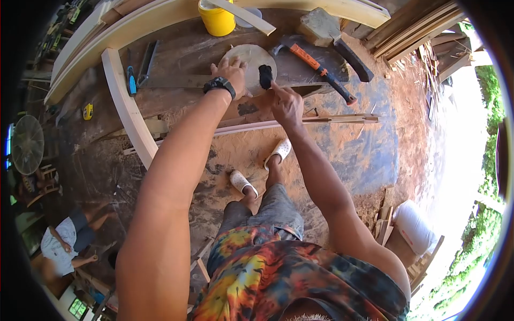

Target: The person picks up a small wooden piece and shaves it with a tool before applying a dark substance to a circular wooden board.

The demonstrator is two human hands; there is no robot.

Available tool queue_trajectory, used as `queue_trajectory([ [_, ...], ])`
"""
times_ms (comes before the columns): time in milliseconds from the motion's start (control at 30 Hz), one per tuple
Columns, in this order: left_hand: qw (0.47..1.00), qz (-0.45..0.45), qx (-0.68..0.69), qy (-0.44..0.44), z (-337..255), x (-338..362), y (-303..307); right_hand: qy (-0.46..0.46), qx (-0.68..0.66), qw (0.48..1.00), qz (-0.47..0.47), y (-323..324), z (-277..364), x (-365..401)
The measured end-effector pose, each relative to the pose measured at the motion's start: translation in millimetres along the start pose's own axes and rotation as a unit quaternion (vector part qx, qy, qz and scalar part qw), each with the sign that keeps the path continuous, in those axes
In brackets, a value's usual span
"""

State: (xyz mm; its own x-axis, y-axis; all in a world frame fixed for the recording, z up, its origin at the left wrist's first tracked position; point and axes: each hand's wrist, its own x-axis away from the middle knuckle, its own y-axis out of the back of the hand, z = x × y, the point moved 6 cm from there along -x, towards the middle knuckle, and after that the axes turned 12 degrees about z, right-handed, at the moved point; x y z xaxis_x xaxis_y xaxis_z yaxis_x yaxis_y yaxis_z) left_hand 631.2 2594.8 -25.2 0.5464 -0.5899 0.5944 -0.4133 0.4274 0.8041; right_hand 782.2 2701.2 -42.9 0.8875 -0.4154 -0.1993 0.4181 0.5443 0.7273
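Note:
My left hand [231,75], with a black watch [219,87] on its wrist, lies with fingers spread on a pale round disc [249,53]. Beside it on the disc is a small black object [265,76] whose kind I cannot make out. At the disc's near edge, my right hand [288,104] has its fingers curled and its index fingertip at the lower end of that object. Its other fingertips are hidden. A hammer [310,59] with an orange and black handle lies right of the disc. A flat metal strip [174,81] runs to the left.
A yellow container [217,20] and a hatchet [353,59] beside a wood block [319,27] stand at the back. Left are a curved board [122,96], a blue-handled tool [131,81] and a yellow tape measure [88,111]. Another person [61,246] sits at lower left.

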Motion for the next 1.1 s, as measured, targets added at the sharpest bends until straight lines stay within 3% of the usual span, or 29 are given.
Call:
queue_trajectory([
  [133,1.000,0.003,-0.004,0.001,-1,2,6,0.018,0.017,0.999,-0.021,2,3,0],
  [333,1.000,0.004,0.000,0.003,1,1,4,-0.010,0.017,0.999,0.032,4,4,7],
  [467,1.000,0.011,-0.001,0.003,0,0,6,-0.009,0.028,1.000,-0.011,2,-1,3],
  [600,1.000,0.006,0.003,0.005,2,0,3,0.010,0.016,0.999,0.027,-4,3,19],
  [700,1.000,-0.010,0.000,0.002,-1,2,2,0.018,0.022,0.999,-0.014,3,1,-10],
  [867,1.000,-0.002,0.000,0.007,0,-1,4,-0.004,-0.021,1.000,0.014,9,16,13],
  [967,1.000,-0.012,-0.001,0.002,1,-1,3,0.012,-0.037,0.999,-0.038,5,3,7],
  [1100,1.000,-0.013,-0.003,0.003,0,2,5,0.006,-0.013,0.999,-0.038,8,8,-3],
])
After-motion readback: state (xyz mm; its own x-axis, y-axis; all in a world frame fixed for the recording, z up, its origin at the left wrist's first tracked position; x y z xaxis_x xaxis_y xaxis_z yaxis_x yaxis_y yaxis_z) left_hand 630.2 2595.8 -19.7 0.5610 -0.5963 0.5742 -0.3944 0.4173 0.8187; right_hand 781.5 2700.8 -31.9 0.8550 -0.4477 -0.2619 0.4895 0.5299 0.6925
